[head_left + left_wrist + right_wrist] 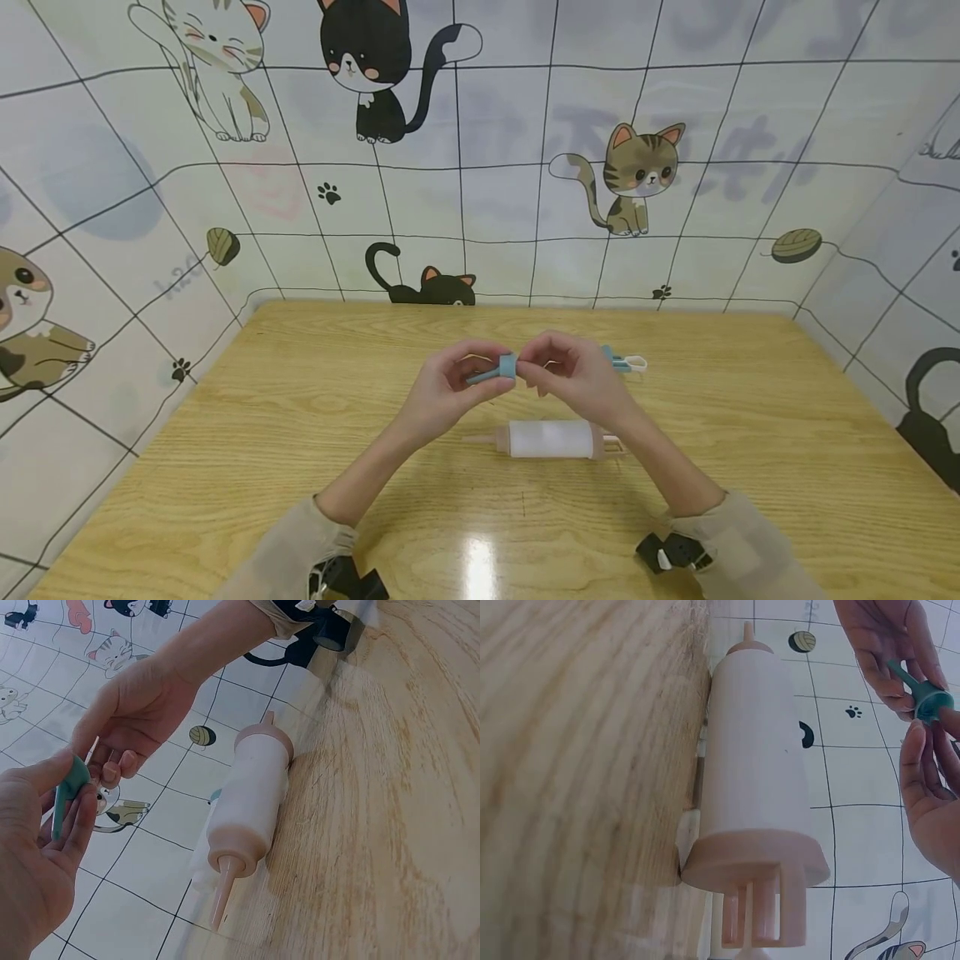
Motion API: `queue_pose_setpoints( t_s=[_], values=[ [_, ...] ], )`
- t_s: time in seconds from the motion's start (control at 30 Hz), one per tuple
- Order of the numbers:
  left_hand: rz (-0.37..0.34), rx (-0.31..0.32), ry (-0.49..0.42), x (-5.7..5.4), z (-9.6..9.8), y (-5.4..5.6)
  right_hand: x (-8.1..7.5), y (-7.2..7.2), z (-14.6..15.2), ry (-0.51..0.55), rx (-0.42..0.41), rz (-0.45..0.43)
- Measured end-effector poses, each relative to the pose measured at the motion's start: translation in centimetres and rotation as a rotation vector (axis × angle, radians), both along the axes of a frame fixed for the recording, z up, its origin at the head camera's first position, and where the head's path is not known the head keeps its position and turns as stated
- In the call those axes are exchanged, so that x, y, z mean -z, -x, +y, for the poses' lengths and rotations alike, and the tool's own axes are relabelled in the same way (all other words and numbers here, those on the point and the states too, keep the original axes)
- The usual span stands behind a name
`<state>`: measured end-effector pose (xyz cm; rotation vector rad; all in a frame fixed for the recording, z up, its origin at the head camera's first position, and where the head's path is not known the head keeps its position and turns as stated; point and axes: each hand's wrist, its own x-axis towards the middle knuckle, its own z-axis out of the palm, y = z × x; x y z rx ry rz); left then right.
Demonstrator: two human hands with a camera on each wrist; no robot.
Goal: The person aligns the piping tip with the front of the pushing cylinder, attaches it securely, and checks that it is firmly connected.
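Note:
Above the table, my left hand (453,383) grips a teal nozzle cap (507,366) with a slim spout, the spout pointing back into the palm. Its wide, hollow end faces my right hand (573,375), whose thumb and fingertips pinch at the rim. In the right wrist view the round opening of the nozzle cap (932,703) shows between both hands' fingers. Below the hands lies a syringe-like dispenser (551,439) with a white barrel, beige end caps, a beige nozzle at the left and a frame-shaped handle at the right.
Behind my right hand lies a teal and white piece with a looped handle (628,363), partly hidden by the hand. The wooden table (300,375) ends at a wall covering (495,200) with cartoon cats. Black devices (675,552) sit on both sleeves.

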<state>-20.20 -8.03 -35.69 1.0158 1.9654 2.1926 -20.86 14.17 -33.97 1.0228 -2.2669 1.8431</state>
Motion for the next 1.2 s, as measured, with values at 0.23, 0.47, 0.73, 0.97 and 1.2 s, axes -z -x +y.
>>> queue_pose_setpoints(
  t_s=[0.23,0.47,0.73,0.97,1.2],
  values=[
    [0.0,-0.019,0.009,0.1,-0.1,0.1,-0.2,0.2,0.5,-0.094,0.013,0.023],
    [-0.004,-0.038,0.018,0.1,-0.3,0.2,-0.5,0.4,1.2,-0.159,0.038,0.053],
    [-0.005,-0.046,0.025,0.1,-0.4,0.2,-0.7,0.9,2.3,-0.194,0.079,0.027],
    [-0.014,-0.049,0.031,0.1,-0.5,0.2,-0.6,1.9,3.9,-0.241,0.124,0.021],
    [-0.016,-0.057,0.032,0.1,-0.5,0.3,-0.5,3.0,5.8,-0.283,0.139,0.006]
  ],
)
